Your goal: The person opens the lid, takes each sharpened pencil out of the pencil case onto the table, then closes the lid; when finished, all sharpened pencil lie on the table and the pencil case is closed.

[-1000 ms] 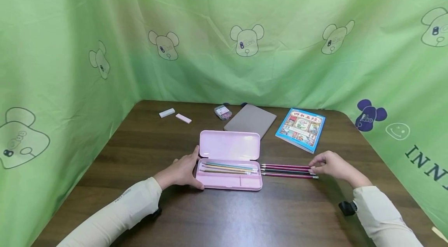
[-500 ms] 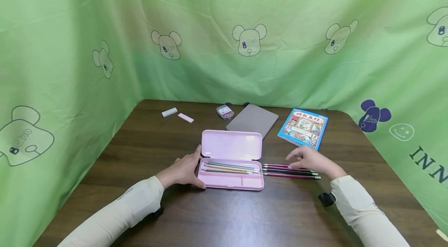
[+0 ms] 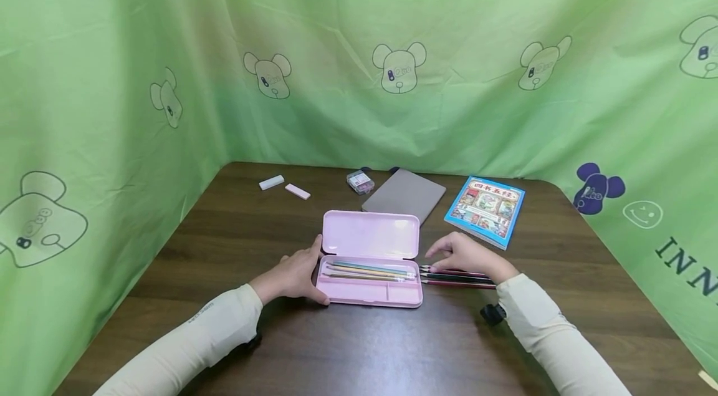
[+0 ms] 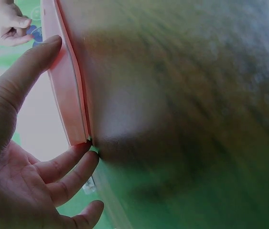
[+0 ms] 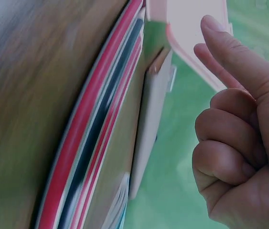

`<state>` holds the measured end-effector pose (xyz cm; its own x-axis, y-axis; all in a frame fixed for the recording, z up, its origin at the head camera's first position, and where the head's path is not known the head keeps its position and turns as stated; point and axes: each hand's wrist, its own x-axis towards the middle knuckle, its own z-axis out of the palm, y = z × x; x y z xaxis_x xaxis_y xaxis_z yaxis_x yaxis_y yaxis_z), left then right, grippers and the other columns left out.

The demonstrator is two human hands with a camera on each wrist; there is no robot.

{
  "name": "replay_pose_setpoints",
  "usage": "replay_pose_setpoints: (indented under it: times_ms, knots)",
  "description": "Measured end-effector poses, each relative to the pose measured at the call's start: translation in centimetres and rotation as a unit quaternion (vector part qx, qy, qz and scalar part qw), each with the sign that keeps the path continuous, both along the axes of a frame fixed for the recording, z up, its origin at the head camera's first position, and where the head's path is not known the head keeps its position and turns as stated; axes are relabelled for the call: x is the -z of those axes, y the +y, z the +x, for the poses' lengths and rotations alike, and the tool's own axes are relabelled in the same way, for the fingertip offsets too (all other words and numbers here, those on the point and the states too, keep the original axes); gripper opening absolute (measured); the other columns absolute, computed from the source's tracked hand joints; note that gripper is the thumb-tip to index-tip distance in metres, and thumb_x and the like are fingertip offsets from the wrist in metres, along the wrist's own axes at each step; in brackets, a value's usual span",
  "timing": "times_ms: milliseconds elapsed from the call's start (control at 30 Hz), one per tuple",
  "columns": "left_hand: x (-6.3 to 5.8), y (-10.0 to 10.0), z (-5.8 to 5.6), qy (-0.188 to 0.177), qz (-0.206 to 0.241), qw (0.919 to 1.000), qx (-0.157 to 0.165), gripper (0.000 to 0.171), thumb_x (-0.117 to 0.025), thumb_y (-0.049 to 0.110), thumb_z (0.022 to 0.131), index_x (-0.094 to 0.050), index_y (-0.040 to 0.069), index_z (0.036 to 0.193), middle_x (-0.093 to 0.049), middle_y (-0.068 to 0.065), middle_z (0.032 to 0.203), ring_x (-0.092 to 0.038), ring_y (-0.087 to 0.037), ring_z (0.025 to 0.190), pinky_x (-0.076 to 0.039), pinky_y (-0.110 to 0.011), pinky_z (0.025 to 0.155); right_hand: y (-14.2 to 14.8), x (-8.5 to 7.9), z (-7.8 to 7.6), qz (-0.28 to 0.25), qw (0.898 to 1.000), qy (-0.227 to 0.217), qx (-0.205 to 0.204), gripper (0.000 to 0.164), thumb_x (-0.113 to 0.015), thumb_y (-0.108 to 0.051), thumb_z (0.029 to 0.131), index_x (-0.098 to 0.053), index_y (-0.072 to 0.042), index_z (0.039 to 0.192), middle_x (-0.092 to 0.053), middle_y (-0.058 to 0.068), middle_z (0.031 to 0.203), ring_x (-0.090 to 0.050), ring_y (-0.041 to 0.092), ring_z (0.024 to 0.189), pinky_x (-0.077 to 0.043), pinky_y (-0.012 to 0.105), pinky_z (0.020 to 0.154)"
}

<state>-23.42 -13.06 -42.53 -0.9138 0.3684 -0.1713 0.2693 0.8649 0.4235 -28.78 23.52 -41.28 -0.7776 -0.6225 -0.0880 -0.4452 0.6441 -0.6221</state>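
A pink pencil case (image 3: 353, 292) stands with its lid raised, several pencils (image 3: 364, 269) lying in its rear compartment. My left hand (image 3: 294, 272) holds the case's left end, thumb against the front side and fingers at the back corner; the left wrist view shows the thumb on the pink wall (image 4: 67, 100). Just right of the case, several dark red and black pencils (image 3: 460, 284) lie side by side, points toward it. Over their pointed ends is my right hand (image 3: 468, 257), with thumb and index finger extended, the other fingers curled, and nothing between them.
Behind the case lie a grey flat notebook (image 3: 406, 196), a small clear box (image 3: 360, 182) and a blue-edged picture book (image 3: 487, 209). Two erasers, one white (image 3: 272, 182) and one pink (image 3: 297, 191), rest at the back left. A green printed curtain (image 3: 359, 115) surrounds the table.
My right hand has slid left along the pencils, from their eraser ends to their points near the case. My left hand has kept its place on the case.
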Motion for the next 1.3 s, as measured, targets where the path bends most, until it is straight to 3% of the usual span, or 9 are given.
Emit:
replay_pose_setpoints:
  times_ms: [267,567,1300]
  knots:
    - [0.1,0.1,-0.1,-0.003,0.002,1.0000,-0.002,0.129,-0.085,0.048,0.057,-0.007,-0.003,0.147,-0.050,-0.009,0.136,-0.043,-0.029,0.126,-0.033,-0.059,0.092,-3.1,0.5,-0.2,-0.012,0.998,-0.012,-0.054,0.022,-0.075,-0.018,0.077,-0.073,-0.007,0.096,-0.037,-0.008,0.054,-0.028,0.002,0.047,-0.028,0.019,0.048]
    - [0.0,0.1,-0.1,-0.005,0.002,1.0000,0.000,0.129,-0.084,0.048,0.057,-0.007,-0.003,0.147,-0.050,-0.008,0.136,-0.043,-0.029,0.126,-0.033,-0.059,0.092,-5.4,0.9,0.2,0.069,0.994,0.032,-0.078,0.014,-0.074,-0.015,0.074,-0.073,-0.008,0.086,-0.063,-0.008,0.071,-0.043,0.002,0.060,-0.038,0.019,0.055]
    - [-0.1,0.0,-0.1,-0.001,0.000,1.0000,-0.001,0.129,-0.085,0.048,0.057,-0.008,-0.004,0.146,-0.048,-0.010,0.137,-0.043,-0.030,0.126,-0.033,-0.060,0.092,-5.7,0.7,0.1,0.073,0.992,-0.003,-0.103,0.006,-0.072,-0.011,0.077,-0.068,-0.008,0.078,-0.047,-0.010,0.057,-0.039,0.001,0.052,-0.035,0.018,0.052]
